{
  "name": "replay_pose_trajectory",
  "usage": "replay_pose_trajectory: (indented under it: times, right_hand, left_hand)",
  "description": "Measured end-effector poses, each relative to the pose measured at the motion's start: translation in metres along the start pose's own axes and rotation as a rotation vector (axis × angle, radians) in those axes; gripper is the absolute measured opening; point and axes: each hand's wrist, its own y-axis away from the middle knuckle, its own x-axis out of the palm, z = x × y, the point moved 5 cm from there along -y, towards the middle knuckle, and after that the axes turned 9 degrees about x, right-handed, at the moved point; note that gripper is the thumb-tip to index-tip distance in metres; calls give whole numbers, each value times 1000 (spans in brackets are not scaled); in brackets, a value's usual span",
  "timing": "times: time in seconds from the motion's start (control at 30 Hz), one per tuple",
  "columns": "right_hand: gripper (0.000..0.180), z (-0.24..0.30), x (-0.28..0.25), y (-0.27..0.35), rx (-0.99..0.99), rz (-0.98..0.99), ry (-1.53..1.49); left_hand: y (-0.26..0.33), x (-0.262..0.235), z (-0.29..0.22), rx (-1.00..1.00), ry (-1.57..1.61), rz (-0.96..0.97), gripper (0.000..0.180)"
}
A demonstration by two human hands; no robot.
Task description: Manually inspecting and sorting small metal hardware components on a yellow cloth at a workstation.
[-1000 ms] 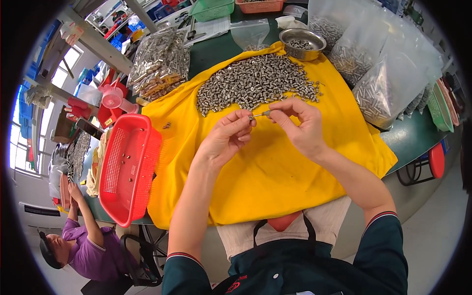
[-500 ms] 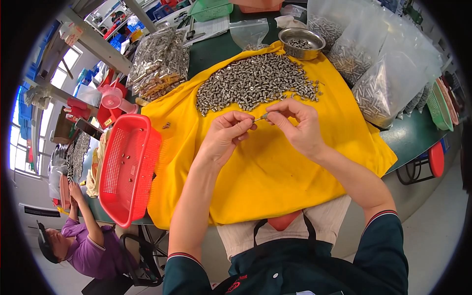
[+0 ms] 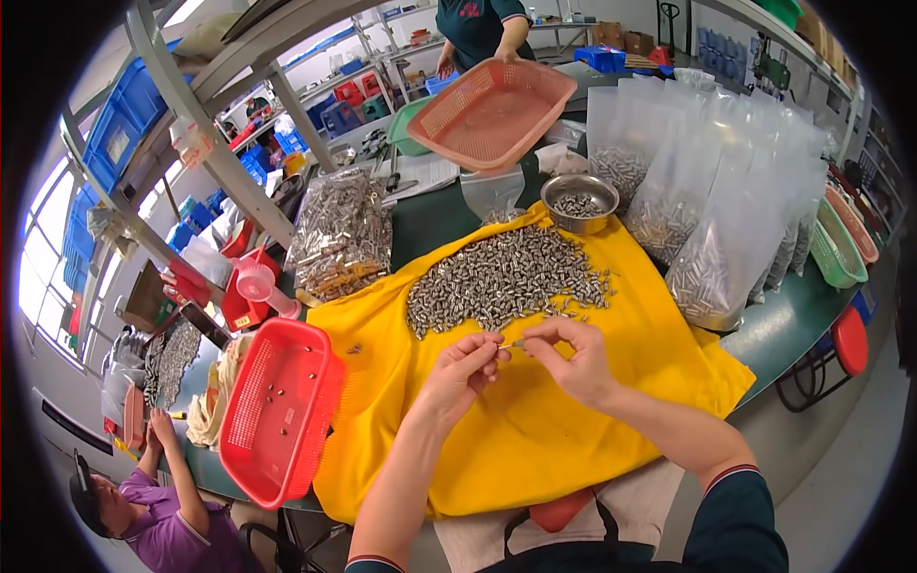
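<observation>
Now both hands, left hand [image 3: 458,374] and right hand [image 3: 571,360], pinch one small metal pin [image 3: 517,343] for checking; next comes sorting it, probably into the red basket [image 3: 279,411].

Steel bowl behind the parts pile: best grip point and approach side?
Take the steel bowl by its near rim, coming from above over the pile of small metal parts. The rim is thin, exposed and faces up. Clear bags crowd its right side, and a red basket hangs over the far side.

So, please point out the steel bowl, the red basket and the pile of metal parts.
steel bowl [image 3: 579,203]: head view, on its rim.
red basket [image 3: 250,465]: head view, on its near wall.
pile of metal parts [image 3: 504,279]: head view, on its middle.
</observation>
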Motion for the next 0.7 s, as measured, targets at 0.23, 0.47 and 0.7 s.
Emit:
replay_pose_trajectory:
  times: [0.23,0.47,0.7]
  right_hand:
    - [7,-6,1,-13,39,22,-40]
    - [8,-5,2,-10,0,58,-27]
    - [8,-5,-1,-6,17,94,13]
  left_hand:
    - [-11,4,-7,-23,207,112,10]
    - [-10,-1,-2,-31,192,111,7]
    - [-8,6,-2,32,66,114,5]
